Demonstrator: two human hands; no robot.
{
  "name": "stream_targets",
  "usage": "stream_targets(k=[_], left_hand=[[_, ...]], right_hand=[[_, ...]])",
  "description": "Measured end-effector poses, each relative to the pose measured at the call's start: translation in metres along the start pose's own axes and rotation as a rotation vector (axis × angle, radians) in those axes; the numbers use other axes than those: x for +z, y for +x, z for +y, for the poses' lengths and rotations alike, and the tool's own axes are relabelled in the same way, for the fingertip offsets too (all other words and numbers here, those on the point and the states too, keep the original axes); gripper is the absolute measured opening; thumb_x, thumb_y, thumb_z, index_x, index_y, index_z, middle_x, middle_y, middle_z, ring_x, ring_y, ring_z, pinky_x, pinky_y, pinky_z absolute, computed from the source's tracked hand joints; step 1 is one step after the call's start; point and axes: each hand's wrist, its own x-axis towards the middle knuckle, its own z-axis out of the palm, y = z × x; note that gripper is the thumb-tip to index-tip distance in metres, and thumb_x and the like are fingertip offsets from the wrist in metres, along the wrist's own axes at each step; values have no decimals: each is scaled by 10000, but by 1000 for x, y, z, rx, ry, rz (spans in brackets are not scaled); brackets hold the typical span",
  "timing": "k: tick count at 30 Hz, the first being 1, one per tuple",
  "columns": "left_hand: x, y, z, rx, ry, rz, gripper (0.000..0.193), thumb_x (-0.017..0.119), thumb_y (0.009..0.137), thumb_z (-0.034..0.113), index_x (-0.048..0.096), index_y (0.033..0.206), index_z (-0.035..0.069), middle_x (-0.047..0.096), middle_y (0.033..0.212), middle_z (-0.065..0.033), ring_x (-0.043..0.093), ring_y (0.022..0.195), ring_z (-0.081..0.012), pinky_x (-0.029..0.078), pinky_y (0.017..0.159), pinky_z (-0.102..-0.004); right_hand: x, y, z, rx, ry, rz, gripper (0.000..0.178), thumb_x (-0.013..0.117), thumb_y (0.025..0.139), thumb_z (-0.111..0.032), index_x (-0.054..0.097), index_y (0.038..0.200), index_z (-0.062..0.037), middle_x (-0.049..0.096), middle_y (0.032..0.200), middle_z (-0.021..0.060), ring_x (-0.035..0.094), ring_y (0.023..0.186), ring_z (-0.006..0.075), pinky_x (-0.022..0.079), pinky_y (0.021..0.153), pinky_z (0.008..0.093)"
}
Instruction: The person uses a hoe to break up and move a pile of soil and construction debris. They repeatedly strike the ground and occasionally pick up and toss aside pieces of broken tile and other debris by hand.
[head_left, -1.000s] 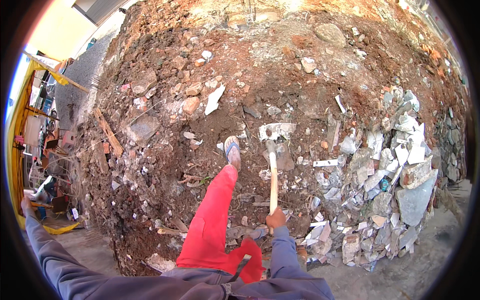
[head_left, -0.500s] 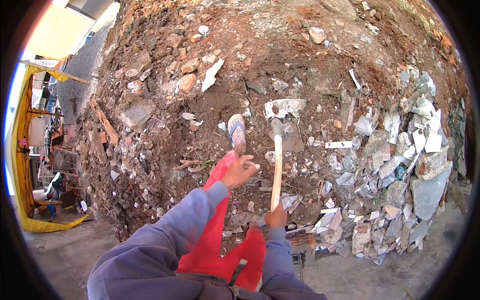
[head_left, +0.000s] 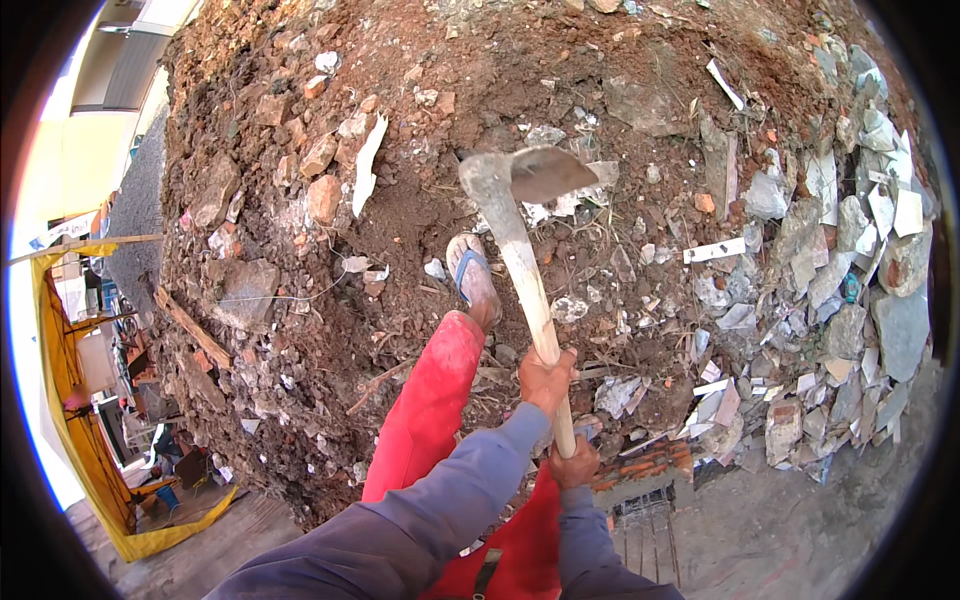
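A hoe (head_left: 530,285) with a pale wooden handle and a broad, dirt-covered metal blade is raised over the rubble slope. My left hand (head_left: 547,380) is closed round the middle of the handle. Lower down, near the handle's end, my right hand (head_left: 575,463) grips it too. The blade points to the right, above a broken whitish slab (head_left: 562,207) in the soil. My left foot, in a blue-strapped sandal (head_left: 468,268), stands on the dirt just left of the handle.
Broken tiles and concrete pieces (head_left: 845,330) are heaped at the right. Stones and brick bits (head_left: 322,198) lie across the brown slope. A wooden plank (head_left: 192,327) rests at the left, near a yellow-draped frame (head_left: 75,430). A metal grate (head_left: 648,520) is set in the ground at lower right.
My left hand, free before, now grips the handle above my right hand. The hoe's blade has come up off the ground, and the head view has turned.
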Motion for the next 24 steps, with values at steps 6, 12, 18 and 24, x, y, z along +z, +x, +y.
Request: stream_targets(k=[6,12,18,24], left_hand=[[21,94,354,755,-20,95,254,720,843,135,527,917,-13,619,701,-85,602,552,-139,497,507,-266],[12,234,410,550,469,266,316,628,856,117,582,1050,-128,682,757,-114,644,622,-170,541,573,-288],[13,235,288,364,708,568,325,632,865,166,607,1051,-100,700,914,-177,704,792,-253,568,673,-302],[-6,182,221,183,494,191,274,615,869,134,624,962,-123,674,693,-149,647,534,-209,511,472,-304]], right_hand=[[-3,279,-247,-356,268,261,227,738,705,-215,565,729,-71,626,660,164,645,632,375,495,567,475],[27,336,-319,-94,260,-175,294,703,751,-235,705,976,-44,702,849,225,693,823,398,545,794,474],[38,255,-244,26,251,-267,307,690,730,-232,693,967,-37,703,858,226,690,878,400,541,805,492],[8,172,-197,105,49,-278,304,696,721,-237,669,942,-30,692,837,253,690,843,416,547,778,502]])
